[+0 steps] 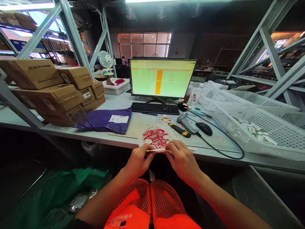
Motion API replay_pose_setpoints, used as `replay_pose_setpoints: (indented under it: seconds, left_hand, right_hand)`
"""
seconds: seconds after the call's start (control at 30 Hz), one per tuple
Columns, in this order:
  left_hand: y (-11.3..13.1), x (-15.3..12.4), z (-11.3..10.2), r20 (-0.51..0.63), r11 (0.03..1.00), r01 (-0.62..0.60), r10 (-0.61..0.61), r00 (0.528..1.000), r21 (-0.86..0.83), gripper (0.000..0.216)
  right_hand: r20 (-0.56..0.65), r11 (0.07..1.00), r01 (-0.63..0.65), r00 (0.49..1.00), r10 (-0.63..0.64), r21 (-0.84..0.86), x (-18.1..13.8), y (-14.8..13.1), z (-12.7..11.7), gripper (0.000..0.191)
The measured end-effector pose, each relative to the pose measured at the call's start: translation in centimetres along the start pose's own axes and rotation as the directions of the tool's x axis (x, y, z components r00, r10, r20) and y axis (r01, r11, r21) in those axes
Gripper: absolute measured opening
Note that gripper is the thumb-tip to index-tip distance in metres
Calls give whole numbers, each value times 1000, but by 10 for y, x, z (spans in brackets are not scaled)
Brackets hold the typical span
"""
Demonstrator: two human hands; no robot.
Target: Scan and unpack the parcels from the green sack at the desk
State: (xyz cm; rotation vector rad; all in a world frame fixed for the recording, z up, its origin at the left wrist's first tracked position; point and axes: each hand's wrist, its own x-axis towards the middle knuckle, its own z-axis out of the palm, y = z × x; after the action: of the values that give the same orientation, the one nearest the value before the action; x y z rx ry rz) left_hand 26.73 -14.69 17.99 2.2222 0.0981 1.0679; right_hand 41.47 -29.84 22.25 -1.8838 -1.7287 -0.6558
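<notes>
Both hands pinch the near edge of a flat white sheet with a red, building-like pattern [156,137] at the front edge of the desk. My left hand [140,159] has its thumb and fingers closed on the left part of that edge. Closed on the right part is my right hand [182,157], knuckles up. Whether the sheet is paper or a thin packet I cannot tell. A yellow and black box cutter [179,130] and a grey barcode scanner [187,123] lie just beyond my right hand. To the left is a purple mailing bag [107,121] with a white label.
A monitor [163,78] and black keyboard [154,108] stand behind the sheet. Stacked cardboard boxes [52,98] fill the left side. White baskets [252,140] and a mouse [204,128] are at right, with a cable looping along the desk edge. Green sacking [78,181] lies below left.
</notes>
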Motion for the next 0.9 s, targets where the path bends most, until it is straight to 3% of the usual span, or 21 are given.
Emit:
replay_pose_setpoints:
  seconds: [0.17, 0.27, 0.37, 0.47, 0.6, 0.73, 0.83, 0.9]
  left_hand:
    - [-10, 7, -1, 126, 991, -29, 12, 992, 129, 20]
    - [-21, 9, 3, 158, 966, -120, 85, 984, 230, 27]
    - [-30, 8, 10, 135, 945, -190, 159, 978, 266, 27]
    - [-34, 4, 19, 78, 935, -242, 230, 970, 259, 24]
    - [-32, -2, 31, 23, 924, -304, 307, 951, 233, 23]
    - [-29, -6, 43, 111, 923, -355, 341, 933, 146, 25]
    - [-34, 3, 37, 293, 954, -295, 298, 909, -57, 19]
    - [-44, 18, 24, 367, 986, -133, 162, 916, -104, 24]
  right_hand:
    - [-39, 999, 7, 999, -9, -36, -1, 1, 0, 21]
    - [40, 1000, 0, 999, 1, -23, -8, 2, -1, 18]
    - [184, 995, -56, 982, 39, 89, -19, 5, -3, 15]
    - [289, 941, -204, 949, 123, 271, -29, 16, -4, 7]
    - [283, 835, -309, 939, 193, 455, -39, 37, 3, 24]
    - [296, 776, -373, 922, 249, 509, -43, 52, 16, 29]
    - [337, 762, -394, 910, 243, 513, -43, 60, 24, 32]
    - [320, 775, -377, 917, 237, 507, -44, 66, 31, 35]
